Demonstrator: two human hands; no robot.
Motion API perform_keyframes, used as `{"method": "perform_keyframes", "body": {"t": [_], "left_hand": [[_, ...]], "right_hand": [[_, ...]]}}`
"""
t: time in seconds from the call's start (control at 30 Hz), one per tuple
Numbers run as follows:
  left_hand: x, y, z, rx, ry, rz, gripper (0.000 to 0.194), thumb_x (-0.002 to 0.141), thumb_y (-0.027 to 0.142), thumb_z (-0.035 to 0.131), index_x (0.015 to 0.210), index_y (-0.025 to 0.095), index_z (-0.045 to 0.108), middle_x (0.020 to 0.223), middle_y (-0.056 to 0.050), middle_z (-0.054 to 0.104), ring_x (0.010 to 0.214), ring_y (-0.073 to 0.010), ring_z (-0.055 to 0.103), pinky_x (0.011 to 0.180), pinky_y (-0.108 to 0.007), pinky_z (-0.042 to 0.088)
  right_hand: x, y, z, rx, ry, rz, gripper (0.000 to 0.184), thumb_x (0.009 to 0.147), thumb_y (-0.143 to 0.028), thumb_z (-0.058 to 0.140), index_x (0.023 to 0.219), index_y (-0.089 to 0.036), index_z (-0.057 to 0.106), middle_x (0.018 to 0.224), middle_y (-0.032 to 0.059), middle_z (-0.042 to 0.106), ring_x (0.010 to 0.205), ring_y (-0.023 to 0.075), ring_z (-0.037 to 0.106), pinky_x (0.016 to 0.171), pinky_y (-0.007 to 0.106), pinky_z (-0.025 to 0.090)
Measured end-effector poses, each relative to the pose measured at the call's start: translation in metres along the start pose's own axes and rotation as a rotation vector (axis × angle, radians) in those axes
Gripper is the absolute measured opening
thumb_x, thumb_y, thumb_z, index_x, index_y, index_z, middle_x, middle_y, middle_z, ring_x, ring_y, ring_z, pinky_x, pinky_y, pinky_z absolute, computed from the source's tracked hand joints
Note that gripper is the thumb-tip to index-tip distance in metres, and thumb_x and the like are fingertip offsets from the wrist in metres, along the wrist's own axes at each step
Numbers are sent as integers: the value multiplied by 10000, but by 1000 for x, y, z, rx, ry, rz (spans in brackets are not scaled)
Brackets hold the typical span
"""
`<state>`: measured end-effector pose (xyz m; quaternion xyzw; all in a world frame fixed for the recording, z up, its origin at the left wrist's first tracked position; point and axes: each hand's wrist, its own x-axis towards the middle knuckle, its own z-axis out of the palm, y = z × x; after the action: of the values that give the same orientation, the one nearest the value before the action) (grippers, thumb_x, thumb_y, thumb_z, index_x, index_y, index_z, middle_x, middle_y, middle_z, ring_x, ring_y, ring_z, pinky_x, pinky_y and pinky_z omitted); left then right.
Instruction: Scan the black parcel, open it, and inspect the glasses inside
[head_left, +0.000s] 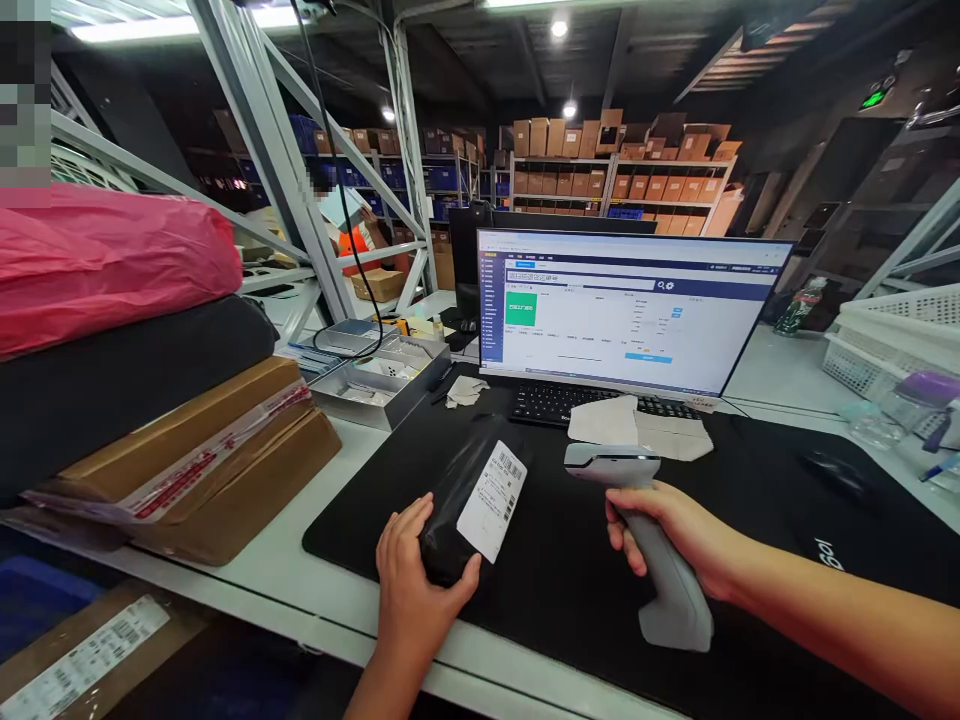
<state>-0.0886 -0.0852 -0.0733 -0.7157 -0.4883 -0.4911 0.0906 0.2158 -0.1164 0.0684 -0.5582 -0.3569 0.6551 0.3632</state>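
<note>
while scanner point(664, 562) points l, pkg point(471, 492) lies lengthwise fwd-r.

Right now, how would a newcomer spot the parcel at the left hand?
Find the lit monitor, then drop to the black desk mat in front of it. Left of the grey scanner in the right hand lies a black-wrapped parcel, the left hand at its near end. Unlike the brown carton farther left, it's black with a white barcode label.
</note>
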Motion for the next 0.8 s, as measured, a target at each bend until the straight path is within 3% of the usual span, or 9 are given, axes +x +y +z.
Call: {"method": "perform_keyframes", "body": {"t": [0.3,0.57,0.7,0.8], "left_hand": [[5,4,0,-64,4,-157,644,828,484,670,1352,150,496,1322,-181,603,1224,-381,577,1066,-621,453],[12,-9,0,-168,-13,-629,772,655,644,696,1242,158,570,1187,-142,619,1136,-386,608,1030,-599,501],[16,-9,-2,-183,0,-785,831,553,687,688,1178,154,560,1100,-132,624,1040,-382,630,950,-588,544],[14,-18,-2,-161,-24,-823,827,581,704,676,1179,144,559,1100,-146,633,1028,-391,640,928,-600,549]], "right_hand": [[-11,10,-10,2,-35,-9,460,631,-540,766,753,-155,547,621,31,630,452,125,560,479,229,427],[0,21,-11,64,-81,-81,444,605,-514,762,736,-146,550,607,31,625,447,132,580,462,222,447],[1,18,-16,-99,-192,-78,436,651,-539,710,653,-133,551,582,47,600,480,149,610,467,220,478],[-7,13,-21,-341,-294,-53,307,718,-419,674,739,-127,583,637,28,608,537,151,650,470,187,480]]}}
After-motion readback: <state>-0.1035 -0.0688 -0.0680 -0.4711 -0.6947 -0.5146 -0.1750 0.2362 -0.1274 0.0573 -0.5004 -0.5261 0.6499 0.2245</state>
